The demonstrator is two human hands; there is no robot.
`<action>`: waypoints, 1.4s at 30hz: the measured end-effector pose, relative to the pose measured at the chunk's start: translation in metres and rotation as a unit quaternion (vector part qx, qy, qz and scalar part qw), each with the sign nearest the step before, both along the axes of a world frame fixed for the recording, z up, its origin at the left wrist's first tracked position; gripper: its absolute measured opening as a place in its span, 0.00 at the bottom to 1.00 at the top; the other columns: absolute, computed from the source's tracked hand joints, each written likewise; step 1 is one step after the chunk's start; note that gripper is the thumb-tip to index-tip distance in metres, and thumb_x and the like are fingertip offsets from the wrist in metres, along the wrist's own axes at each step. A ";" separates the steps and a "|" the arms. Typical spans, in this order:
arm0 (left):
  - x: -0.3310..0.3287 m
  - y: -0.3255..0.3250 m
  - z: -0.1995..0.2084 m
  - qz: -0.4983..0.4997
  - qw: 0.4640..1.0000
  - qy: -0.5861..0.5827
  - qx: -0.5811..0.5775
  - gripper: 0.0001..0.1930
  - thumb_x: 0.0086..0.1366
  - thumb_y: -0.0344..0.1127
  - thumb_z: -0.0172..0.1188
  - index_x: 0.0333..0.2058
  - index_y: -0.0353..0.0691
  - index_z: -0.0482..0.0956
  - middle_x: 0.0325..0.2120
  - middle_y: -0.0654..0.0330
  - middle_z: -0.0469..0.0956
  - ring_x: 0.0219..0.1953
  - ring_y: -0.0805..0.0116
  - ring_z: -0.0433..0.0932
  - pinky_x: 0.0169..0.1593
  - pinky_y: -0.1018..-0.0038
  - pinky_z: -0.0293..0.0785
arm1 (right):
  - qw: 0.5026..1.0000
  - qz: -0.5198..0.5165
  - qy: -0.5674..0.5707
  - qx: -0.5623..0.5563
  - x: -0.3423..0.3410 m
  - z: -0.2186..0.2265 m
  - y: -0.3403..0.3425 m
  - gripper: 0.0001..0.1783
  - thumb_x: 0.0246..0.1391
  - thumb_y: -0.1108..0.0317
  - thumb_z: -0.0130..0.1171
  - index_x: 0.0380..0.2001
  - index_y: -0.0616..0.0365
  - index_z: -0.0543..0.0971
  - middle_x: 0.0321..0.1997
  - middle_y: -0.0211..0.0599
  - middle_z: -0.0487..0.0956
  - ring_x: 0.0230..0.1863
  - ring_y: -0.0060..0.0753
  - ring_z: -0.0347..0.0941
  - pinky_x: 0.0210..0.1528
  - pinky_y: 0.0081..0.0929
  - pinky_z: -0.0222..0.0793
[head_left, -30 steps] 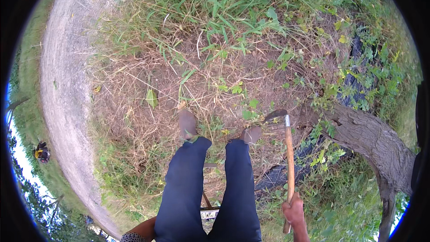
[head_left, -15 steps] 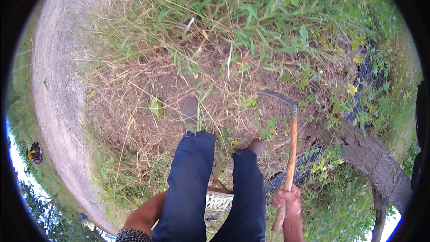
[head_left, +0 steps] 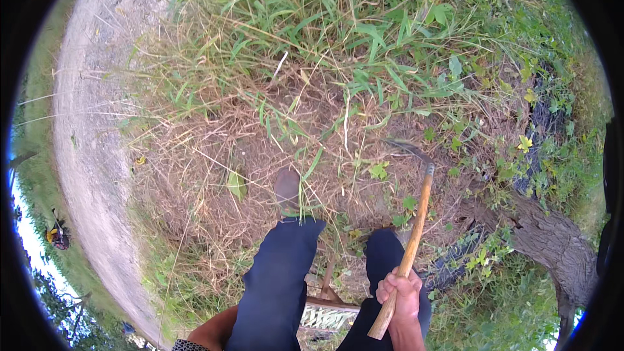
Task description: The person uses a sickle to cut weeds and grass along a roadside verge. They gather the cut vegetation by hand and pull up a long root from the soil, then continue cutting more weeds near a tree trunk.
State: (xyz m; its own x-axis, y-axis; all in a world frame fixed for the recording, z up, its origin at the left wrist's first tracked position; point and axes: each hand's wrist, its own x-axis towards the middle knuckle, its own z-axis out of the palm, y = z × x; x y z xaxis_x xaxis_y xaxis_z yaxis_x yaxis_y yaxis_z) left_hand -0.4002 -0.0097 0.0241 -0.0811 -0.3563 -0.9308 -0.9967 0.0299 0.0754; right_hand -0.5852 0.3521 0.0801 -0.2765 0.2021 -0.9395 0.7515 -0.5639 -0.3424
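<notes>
Clearly, the right hand (head_left: 401,291) is closed in a fist around the lower part of a sickle (head_left: 416,229), its fingers wrapped over the wooden handle. The butt end of the handle sticks out below the fist, toward the person's body, while the rest slants up and slightly right, ahead of the hand. At the far end a dark curved blade (head_left: 416,151) bends leftward, low among dry stalks; whether it touches the soil I cannot tell. The left hand is hidden behind the left trouser leg (head_left: 276,279), where only the left forearm (head_left: 218,328) shows, so I cannot tell whether that hand is open or closed.

Just left of the right hand, between the legs, lies a patterned seat (head_left: 328,316) with a brown edge. The right trouser leg (head_left: 385,250) is directly behind the fist and handle. Ahead of the left forearm, past the knee, a brown shoe (head_left: 286,186) rests on straw-littered ground, with a broad green leaf (head_left: 236,184) near it. Farther ahead of both hands grows tall grass (head_left: 312,13). To the right of the right hand are dark sheeting (head_left: 458,257) and a leaning tree trunk (head_left: 552,240); well to the left of both runs a pale track (head_left: 91,156).
</notes>
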 end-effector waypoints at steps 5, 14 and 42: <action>-0.010 0.010 -0.028 -0.017 1.000 0.012 -0.010 0.08 0.66 0.33 0.69 0.37 0.32 0.85 0.29 0.61 0.84 0.34 0.74 0.82 0.38 0.72 0.78 | 0.995 -0.028 0.009 -0.099 -0.022 -0.012 0.049 0.06 0.55 0.75 0.62 0.36 0.61 0.75 0.22 0.34 0.70 0.17 0.30 0.65 0.18 0.32 0.63; -0.028 0.010 -0.095 -0.095 0.991 0.089 -0.016 0.08 0.66 0.32 0.69 0.37 0.32 0.85 0.29 0.61 0.84 0.34 0.74 0.82 0.37 0.72 0.77 | 0.965 -0.060 0.067 -0.247 -0.015 -0.026 0.107 0.11 0.60 0.71 0.62 0.27 0.57 0.71 0.22 0.32 0.69 0.20 0.29 0.66 0.23 0.32 0.62; 0.233 -0.157 -0.117 -0.325 0.902 0.273 -0.075 0.08 0.66 0.31 0.68 0.35 0.31 0.84 0.28 0.62 0.84 0.34 0.75 0.82 0.37 0.73 0.77 | 0.951 -0.037 0.258 -0.169 0.066 -0.033 0.082 0.10 0.60 0.70 0.62 0.33 0.52 0.68 0.23 0.28 0.70 0.20 0.28 0.70 0.20 0.33 0.66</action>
State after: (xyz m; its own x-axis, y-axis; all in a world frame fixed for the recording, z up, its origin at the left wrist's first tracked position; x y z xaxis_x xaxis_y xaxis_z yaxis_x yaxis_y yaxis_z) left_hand -0.1675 -0.1671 -0.0926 -0.7505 -0.1873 -0.6338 -0.5802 0.6461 0.4960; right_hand -0.5190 0.4343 0.0471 -0.7145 -0.0512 -0.6977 0.4876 -0.7516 -0.4442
